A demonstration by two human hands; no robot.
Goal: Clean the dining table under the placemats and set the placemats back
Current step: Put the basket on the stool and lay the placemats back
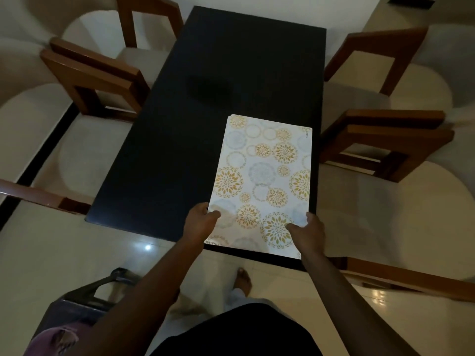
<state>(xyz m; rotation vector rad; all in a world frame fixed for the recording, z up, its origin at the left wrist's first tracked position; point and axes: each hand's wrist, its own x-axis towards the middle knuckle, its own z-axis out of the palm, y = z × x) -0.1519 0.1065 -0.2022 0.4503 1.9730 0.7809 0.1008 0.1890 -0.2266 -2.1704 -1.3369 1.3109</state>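
Observation:
A white placemat (264,176) printed with gold and pale blue circles lies lengthwise on the near right part of the dark dining table (195,104). Its near end hangs slightly past the table's front edge. My left hand (201,219) grips the mat's near left corner, thumb on top. My right hand (307,232) grips the near right corner the same way. The edges look layered, so it may be a stack of mats; I cannot tell for sure.
Wooden chairs with pale seats stand along both long sides: two at the left (95,75), two at the right (383,142). A dark stool (84,301) with a purple cloth (55,340) stands near left on the tiled floor. My bare foot (243,280) is under the table's near edge.

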